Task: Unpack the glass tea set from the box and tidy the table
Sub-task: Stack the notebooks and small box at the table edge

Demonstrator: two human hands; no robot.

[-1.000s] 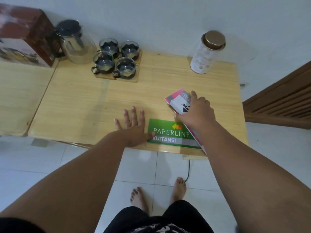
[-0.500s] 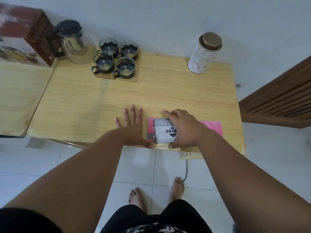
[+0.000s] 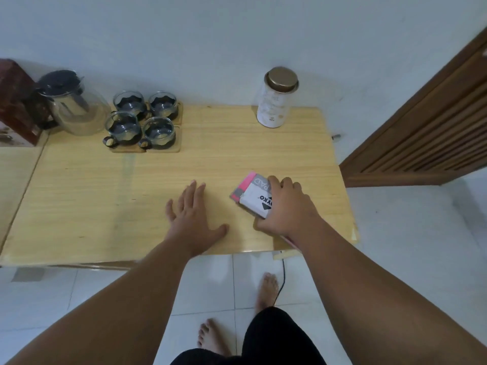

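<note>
Already unpacked: glass teapot [image 3: 76,106] and four cups [image 3: 143,119] on coasters [image 3: 163,149] stand at the table's [image 3: 105,193] far left, beside the box [image 3: 15,106].
Left to tidy, apparently: stack of pads [image 3: 253,196] near the right edge; lidded jar [image 3: 276,98] at the far right.
Right hand [image 3: 287,206]: fingers curled round the pads.
Left hand [image 3: 192,217]: flat on the tabletop, fingers straight and loosely spread.

a white jar [image 3: 274,106] with a gold lid stands upright close to the pale wall [image 3: 210,35]. at the right is a slatted wooden panel [image 3: 427,133]. a black cable [image 3: 282,280] hangs down to the white floor tiles [image 3: 421,246].
</note>
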